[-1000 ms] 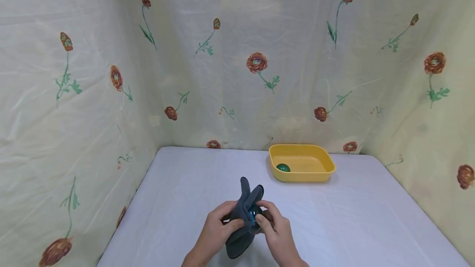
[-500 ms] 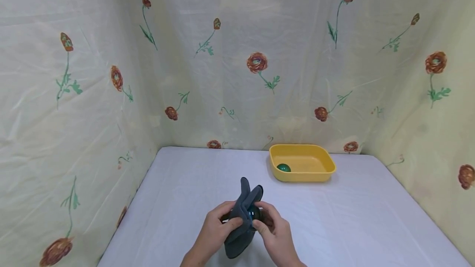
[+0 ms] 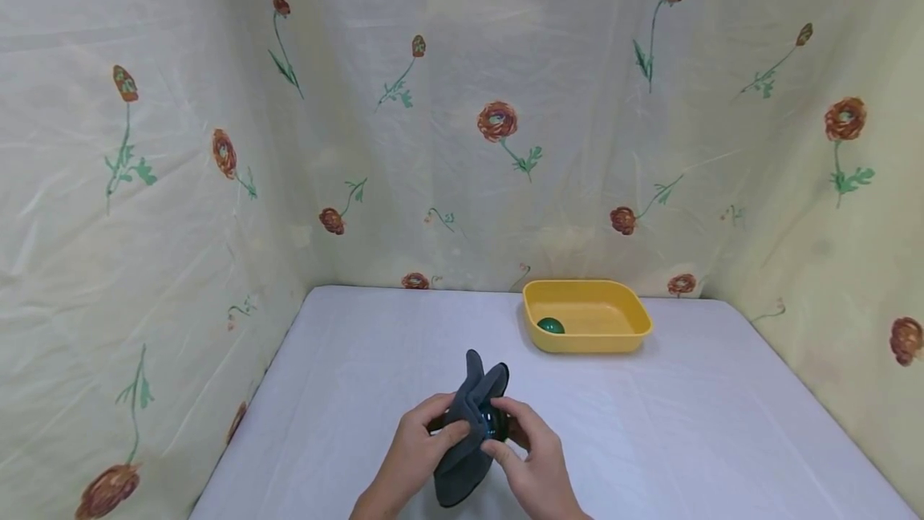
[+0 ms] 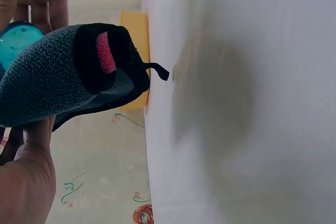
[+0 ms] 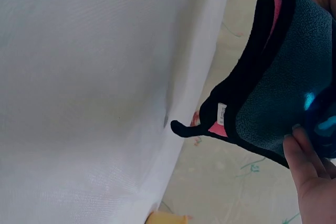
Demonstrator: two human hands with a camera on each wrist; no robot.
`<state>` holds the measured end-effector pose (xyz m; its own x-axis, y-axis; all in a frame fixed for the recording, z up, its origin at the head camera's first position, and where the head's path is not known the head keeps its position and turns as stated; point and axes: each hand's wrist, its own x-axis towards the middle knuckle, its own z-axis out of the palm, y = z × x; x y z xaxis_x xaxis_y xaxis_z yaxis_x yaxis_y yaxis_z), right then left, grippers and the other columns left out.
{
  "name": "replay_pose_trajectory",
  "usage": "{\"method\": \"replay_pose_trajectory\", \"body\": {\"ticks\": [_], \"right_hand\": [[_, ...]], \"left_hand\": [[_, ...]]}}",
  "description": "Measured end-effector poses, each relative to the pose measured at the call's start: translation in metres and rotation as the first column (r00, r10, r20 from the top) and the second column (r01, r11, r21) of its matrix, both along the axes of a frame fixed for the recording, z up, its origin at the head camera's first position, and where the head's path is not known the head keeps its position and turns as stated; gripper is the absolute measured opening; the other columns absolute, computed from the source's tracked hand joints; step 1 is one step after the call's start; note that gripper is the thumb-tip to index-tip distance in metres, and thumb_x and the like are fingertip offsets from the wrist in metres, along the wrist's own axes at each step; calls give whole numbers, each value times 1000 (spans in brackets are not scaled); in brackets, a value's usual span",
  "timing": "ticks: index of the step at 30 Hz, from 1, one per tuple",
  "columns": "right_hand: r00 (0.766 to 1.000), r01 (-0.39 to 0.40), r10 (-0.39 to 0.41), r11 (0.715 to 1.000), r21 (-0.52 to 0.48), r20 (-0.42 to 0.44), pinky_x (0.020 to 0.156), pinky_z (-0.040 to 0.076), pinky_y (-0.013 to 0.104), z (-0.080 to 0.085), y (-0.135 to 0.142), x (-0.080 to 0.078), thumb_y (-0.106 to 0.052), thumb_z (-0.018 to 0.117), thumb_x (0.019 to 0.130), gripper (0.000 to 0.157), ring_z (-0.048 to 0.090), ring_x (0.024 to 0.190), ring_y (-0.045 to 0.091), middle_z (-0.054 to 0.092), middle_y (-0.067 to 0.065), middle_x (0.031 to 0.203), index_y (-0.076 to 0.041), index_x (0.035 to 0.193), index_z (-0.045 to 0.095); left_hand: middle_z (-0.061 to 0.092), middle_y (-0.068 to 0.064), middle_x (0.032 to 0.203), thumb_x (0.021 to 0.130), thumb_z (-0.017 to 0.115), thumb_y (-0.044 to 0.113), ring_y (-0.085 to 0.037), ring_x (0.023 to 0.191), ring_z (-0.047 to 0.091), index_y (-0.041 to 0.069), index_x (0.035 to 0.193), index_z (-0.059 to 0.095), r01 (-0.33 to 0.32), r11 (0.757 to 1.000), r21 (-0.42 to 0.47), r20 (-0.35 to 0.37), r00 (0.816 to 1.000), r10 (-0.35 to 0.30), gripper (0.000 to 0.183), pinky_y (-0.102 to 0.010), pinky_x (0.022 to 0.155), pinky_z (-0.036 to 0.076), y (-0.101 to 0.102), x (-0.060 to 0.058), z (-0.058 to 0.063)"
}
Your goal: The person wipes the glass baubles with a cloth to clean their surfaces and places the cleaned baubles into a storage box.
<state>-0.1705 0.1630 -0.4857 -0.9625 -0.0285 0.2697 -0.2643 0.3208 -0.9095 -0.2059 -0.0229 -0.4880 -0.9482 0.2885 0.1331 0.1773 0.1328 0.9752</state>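
In front of me, above the table, my left hand (image 3: 413, 446) grips a folded grey-blue fleece cloth (image 3: 462, 468) with black edging. Its pink underside and a small black hanging loop (image 4: 160, 71) show in the left wrist view. A shiny dark blue ball (image 3: 494, 423) sits against the cloth's right side, where my right hand (image 3: 532, 452) holds it between thumb and fingers. Glossy turquoise shows on the ball (image 4: 20, 39) in the left wrist view. Part of the ball is hidden by cloth and fingers. A white label (image 5: 221, 114) shows on the cloth's edge.
A yellow plastic tub (image 3: 592, 345) stands at the back of the table, right of centre, with a green ball (image 3: 551, 326) in its left front corner. The white-covered table (image 3: 346, 375) is enclosed by flower-printed curtains (image 3: 570, 183) at the back and sides.
My right hand has shifted slightly left, its fingers and thumb changing place on the ball. The cloth and left hand have drifted a little down and left. Tub and green ball stay put.
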Motion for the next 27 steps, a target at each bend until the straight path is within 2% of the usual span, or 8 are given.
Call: {"method": "replay_pose_trajectory", "body": {"ticks": [10, 14, 18, 21, 27], "right_hand": [[993, 9, -5, 999, 32, -116, 100, 50, 20, -2, -3, 2, 0, 80, 77, 58, 61, 119, 7, 61, -12, 124, -30, 123, 60], [984, 25, -15, 998, 51, -180, 101, 50, 20, -4, -4, 2, 2, 82, 74, 61, 59, 119, 6, 60, -10, 127, -30, 122, 62], [970, 28, -5, 995, 92, -244, 101, 50, 22, -5, -3, 2, -3, 83, 76, 58, 60, 118, 8, 60, -5, 128, -25, 124, 62], [970, 21, 3, 995, 94, -243, 100, 50, 22, -4, -2, 2, -5, 82, 77, 56, 61, 118, 9, 61, -4, 127, -24, 125, 60], [986, 20, -14, 999, 31, -166, 97, 52, 20, -2, -3, 3, -1, 81, 78, 57, 63, 115, 8, 62, -9, 123, -24, 125, 59]], "left_hand": [[69, 0, 121, 91, 70, 41, -17, 109, 62, 23, 125, 68, -3, 999, -32, -8, 1000, 3, 38, -37, 93, 55, -3, -2, 2], [69, -2, 122, 92, 69, 41, -18, 107, 62, 22, 126, 67, 0, 999, -43, -8, 1000, 0, 40, -34, 90, 55, -4, -3, 2], [69, -3, 121, 93, 68, 38, -18, 104, 62, 20, 126, 67, -2, 998, -61, -24, 1000, 1, 38, -30, 86, 53, -4, -4, 3], [69, -3, 120, 93, 68, 37, -18, 104, 62, 20, 126, 68, 1, 998, -66, -26, 1000, -3, 37, -31, 87, 52, -4, -4, 4], [69, -2, 119, 92, 69, 34, -19, 110, 62, 22, 124, 68, 3, 999, -51, -20, 1000, -4, 34, -41, 94, 55, -3, -2, 5]]}}
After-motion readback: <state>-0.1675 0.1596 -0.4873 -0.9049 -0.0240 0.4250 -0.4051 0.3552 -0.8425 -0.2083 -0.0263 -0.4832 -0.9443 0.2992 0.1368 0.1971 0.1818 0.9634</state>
